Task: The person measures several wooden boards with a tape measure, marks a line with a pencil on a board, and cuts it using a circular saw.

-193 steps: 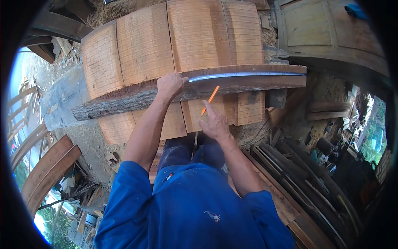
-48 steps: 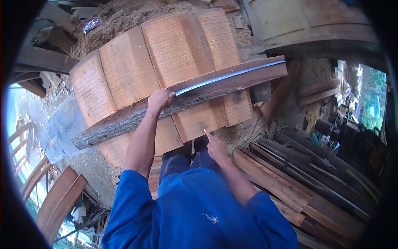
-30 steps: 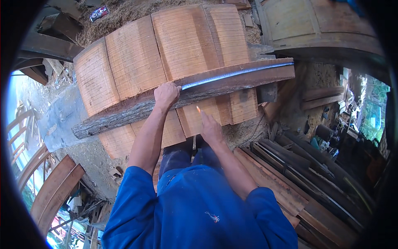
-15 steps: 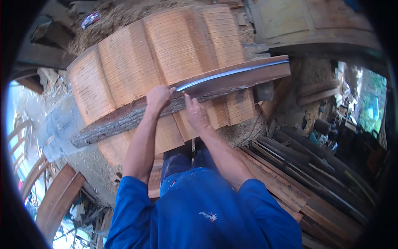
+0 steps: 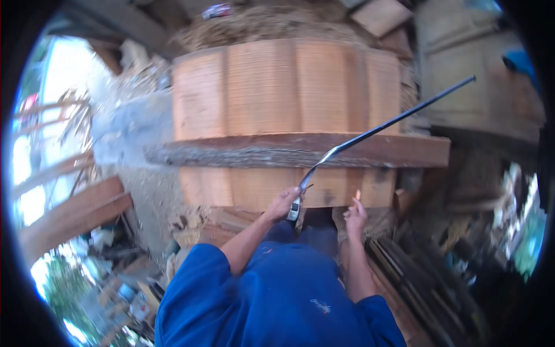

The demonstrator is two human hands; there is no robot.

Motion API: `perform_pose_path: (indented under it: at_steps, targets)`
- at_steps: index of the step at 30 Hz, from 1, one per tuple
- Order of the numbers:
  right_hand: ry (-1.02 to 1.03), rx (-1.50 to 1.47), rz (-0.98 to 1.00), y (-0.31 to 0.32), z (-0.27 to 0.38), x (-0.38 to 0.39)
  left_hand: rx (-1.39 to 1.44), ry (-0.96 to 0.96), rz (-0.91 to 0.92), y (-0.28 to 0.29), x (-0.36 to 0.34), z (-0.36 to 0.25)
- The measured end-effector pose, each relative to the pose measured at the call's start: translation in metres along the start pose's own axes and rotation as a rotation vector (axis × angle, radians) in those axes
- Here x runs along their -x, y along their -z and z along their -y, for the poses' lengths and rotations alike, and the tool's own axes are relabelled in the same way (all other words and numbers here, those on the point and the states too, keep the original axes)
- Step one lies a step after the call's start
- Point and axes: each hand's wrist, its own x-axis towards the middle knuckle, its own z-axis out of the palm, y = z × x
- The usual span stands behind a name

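Observation:
My left hand (image 5: 283,203) is closed around a tape measure (image 5: 294,209), held low in front of my body. Its long metal blade (image 5: 381,125) sticks out up and to the right, passing above a bark-edged plank (image 5: 248,151). An orange pencil-like stick (image 5: 358,195) points up from the pinched fingers of my right hand (image 5: 354,215). That hand hovers off the lower right edge of a stack of pale sawn boards (image 5: 263,87). The plank lies crosswise over those boards, its rough grey bark side facing me.
Sawdust (image 5: 260,24) is heaped behind the boards. Brown curved timbers (image 5: 75,214) stand at the left. Long planks (image 5: 404,277) lie at the lower right. A large wooden panel (image 5: 462,75) is at the upper right, with a blue object (image 5: 520,62) beside it.
The tape blade has come off the plank's top face and now stands out in the air. Both hands have drawn back toward my body, the right farther right. The view has turned.

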Motion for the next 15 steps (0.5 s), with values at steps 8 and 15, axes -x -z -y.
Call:
perform_pose_path:
  at_steps: [8,15]
  targets:
    - [0.257,0.752,0.309,0.016,0.018,-0.024,0.207,-0.081,-0.605,0.126,0.104,0.080]
    - [0.568,0.903,0.550,-0.006,0.043,-0.033,0.091,-0.163,-0.978,0.182,0.129,0.141]
